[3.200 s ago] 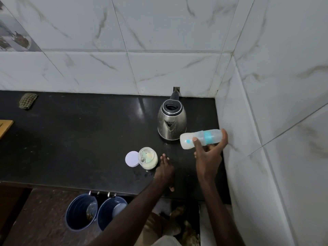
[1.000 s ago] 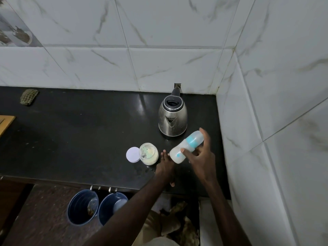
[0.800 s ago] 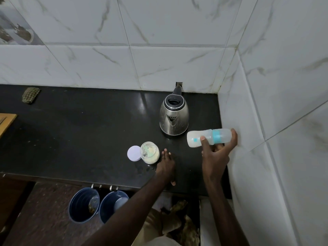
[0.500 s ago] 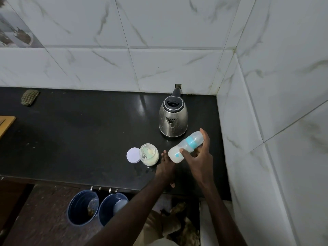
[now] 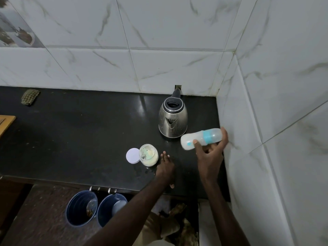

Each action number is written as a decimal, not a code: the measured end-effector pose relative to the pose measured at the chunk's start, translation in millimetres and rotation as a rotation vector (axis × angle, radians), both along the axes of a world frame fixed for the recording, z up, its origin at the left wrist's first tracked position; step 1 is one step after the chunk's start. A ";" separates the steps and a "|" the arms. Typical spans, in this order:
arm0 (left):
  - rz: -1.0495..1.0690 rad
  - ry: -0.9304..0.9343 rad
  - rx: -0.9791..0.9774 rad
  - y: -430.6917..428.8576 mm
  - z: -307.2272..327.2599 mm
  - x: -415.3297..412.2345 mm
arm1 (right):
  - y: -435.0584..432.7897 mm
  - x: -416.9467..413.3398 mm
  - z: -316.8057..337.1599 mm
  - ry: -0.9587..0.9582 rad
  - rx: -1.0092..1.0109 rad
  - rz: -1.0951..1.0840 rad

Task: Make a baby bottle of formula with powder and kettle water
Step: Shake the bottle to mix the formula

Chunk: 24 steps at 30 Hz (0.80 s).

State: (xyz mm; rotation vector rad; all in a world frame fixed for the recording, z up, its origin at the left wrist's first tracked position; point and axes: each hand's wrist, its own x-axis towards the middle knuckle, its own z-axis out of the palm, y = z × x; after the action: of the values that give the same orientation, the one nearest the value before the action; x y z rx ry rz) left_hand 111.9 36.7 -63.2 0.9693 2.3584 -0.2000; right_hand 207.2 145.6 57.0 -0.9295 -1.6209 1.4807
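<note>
I see the round white lid (image 5: 132, 155) just beside the open clear jar of pale powder (image 5: 148, 155). My left hand (image 5: 165, 167) lies flat on the black counter (image 5: 79, 139), holding nothing. Near the steel kettle (image 5: 173, 119), my right hand (image 5: 209, 153) grips the translucent blue-banded baby bottle (image 5: 201, 139) sideways.

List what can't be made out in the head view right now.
Head view only.
Kettle water level: hidden by its lid and steel body.
Baby bottle fill level and markings: blurred, and partly covered by the fingers of the right hand.
Jar label: too small to read.
Wooden board: cut off by the left edge.
Left bucket contents: dim and too small to tell.
</note>
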 end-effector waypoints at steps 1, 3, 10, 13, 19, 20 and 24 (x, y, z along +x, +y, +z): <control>0.003 0.001 -0.003 0.2 -0.4 0.5 | -0.1 0.1 -2.6 -0.080 0.041 0.095; 0.010 -0.009 -0.004 -0.3 0.1 0.2 | 4.4 3.7 -6.7 -0.236 0.145 0.315; -0.001 0.004 -0.004 -1.8 -1.1 -1.3 | -1.3 -0.5 -1.4 -0.046 -0.053 -0.100; 0.039 -0.055 0.031 -5.2 1.0 -2.3 | -2.9 -2.1 -8.7 -0.274 0.037 0.281; 0.020 -0.035 0.036 -4.9 1.6 -2.3 | -5.2 -4.1 -2.9 -0.058 -0.133 -0.078; 0.021 -0.028 0.034 -4.7 1.0 -1.6 | -6.1 -4.6 -4.7 -0.057 -0.138 -0.119; 0.054 -0.060 0.077 -4.9 3.8 -1.4 | -11.5 -3.7 -12.8 -0.280 0.020 0.243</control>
State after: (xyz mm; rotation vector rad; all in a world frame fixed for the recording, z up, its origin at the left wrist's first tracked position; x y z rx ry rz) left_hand 110.5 31.9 -59.3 0.9333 2.3490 -0.0586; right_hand 203.5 134.1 44.2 -0.9905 -2.0079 1.5440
